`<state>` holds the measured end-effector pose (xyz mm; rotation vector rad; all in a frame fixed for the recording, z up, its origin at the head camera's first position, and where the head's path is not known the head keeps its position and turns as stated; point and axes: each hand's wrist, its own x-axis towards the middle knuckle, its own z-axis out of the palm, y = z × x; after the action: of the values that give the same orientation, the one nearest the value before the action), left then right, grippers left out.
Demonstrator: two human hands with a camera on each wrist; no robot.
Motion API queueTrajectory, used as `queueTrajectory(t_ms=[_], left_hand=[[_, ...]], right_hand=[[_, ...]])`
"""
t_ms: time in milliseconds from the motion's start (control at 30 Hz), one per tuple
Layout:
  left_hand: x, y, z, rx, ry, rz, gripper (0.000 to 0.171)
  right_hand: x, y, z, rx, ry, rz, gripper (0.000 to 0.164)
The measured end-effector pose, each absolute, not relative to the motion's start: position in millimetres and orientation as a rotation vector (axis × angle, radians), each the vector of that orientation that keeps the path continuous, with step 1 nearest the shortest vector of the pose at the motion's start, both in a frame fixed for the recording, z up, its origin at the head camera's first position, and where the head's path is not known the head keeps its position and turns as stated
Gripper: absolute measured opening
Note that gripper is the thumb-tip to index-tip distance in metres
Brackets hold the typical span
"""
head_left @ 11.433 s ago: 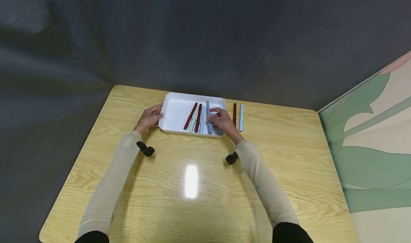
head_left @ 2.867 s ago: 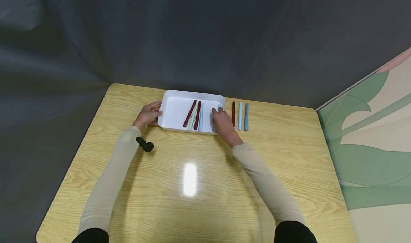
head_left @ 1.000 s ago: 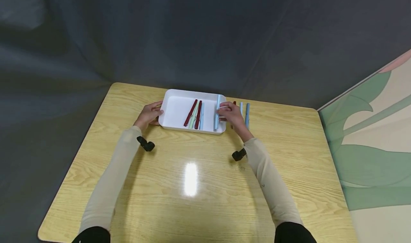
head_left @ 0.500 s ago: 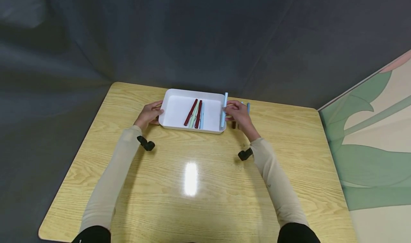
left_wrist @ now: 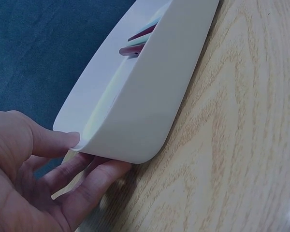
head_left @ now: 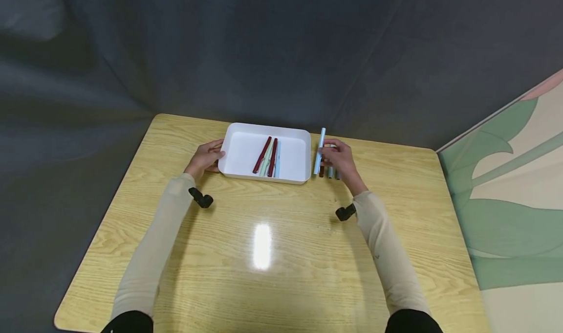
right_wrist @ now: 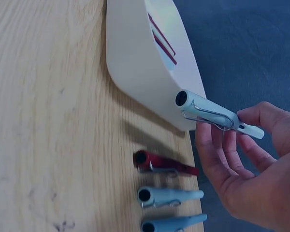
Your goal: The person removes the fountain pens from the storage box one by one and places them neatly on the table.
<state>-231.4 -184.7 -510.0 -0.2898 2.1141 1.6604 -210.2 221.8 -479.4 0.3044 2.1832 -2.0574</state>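
Pinching the pale blue pen in the right grip, lengthwise roughly parallel to the red pen below, just outside the white tray held in the left grip.

Tray is sitting near the back of the table, curtain hanging behind
A few pens are lying inside it, three loose pens are lying off to its right, and the right hand is holding another pen in between.
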Motion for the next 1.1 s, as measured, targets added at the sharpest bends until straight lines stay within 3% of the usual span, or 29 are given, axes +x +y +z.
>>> queueTrajectory(t_ms=[233, 567, 900, 1100], left_hand=[[-232, -185, -510, -0.300, 2.124, 1.652, 0.059], [-230, -183, -508, -0.287, 2.124, 1.665, 0.060], [-227, -187, -511, -0.286, 2.149, 1.664, 0.058], [-229, -184, -511, -0.282, 2.141, 1.679, 0.059]], right_hand=[[-210, 232, -486, 0.318, 2.245, -2.006, 0.035], [-210, 254, -486, 0.294, 2.258, -1.980, 0.044], [-210, 272, -488, 0.312, 2.383, -1.875, 0.040], [-207, 277, -472, 0.366, 2.355, -1.851, 0.041]])
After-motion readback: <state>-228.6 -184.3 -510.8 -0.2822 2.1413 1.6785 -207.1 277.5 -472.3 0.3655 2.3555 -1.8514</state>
